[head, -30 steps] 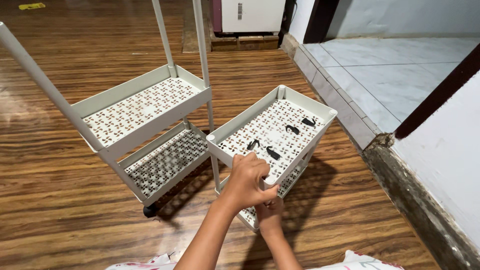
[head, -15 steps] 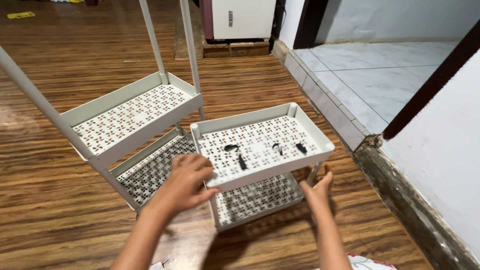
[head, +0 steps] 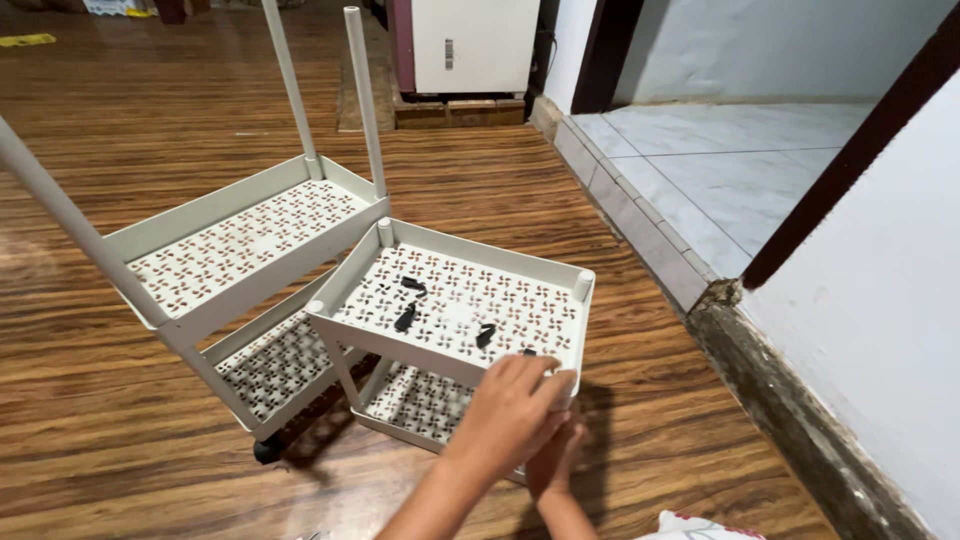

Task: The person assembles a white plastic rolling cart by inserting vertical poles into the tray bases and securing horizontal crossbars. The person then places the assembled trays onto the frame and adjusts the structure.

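Note:
A white perforated tray (head: pixel 470 250) stands tilted on the wooden floor, with short posts at its corners. Several small black parts (head: pixel 407 318) lie loose on it. A second perforated tray (head: pixel 415 400) shows underneath. My left hand (head: pixel 510 412) is closed over the tray's near right corner. My right hand (head: pixel 556 458) sits just below that corner, mostly covered by the left hand, so its grip is hidden. To the left stands a white cart frame (head: pixel 240 215) with two perforated shelves and tall poles (head: pixel 365 100).
A black caster wheel (head: pixel 266 450) sits under the cart frame. At the right a raised tiled floor (head: pixel 720 170) meets a white wall (head: pixel 880 300) with a dark base strip. A white cabinet (head: pixel 470 45) stands at the back.
The loose tray has turned and shifted right. My left hand has left its left side and my right hand its right side. Both now meet at the near right corner.

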